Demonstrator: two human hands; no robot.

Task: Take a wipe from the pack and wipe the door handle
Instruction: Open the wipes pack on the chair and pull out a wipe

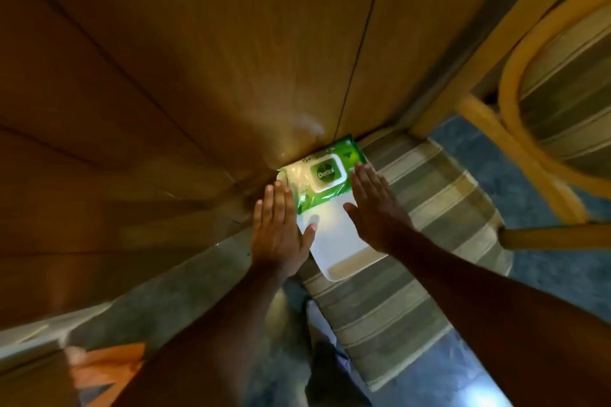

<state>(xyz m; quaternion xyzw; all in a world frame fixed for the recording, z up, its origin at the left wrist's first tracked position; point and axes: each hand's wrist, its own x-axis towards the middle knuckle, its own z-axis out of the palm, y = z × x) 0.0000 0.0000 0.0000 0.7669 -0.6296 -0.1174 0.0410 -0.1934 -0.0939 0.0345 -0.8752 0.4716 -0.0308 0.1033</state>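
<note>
I am flanking the soft, light wipe pack (322, 175) at frame centre with my left hand (281, 228) and right hand (377, 208), both flat and empty (lift its stiff lid flap first).

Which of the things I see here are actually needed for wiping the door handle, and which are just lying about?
Part of the job:
green wipes pack, flap shut
left hand and right hand, both open and flat on either side of the pack
wooden door; its handle is not in view

Just lying about:
white tray under the pack
striped cushion
wooden chair
</note>
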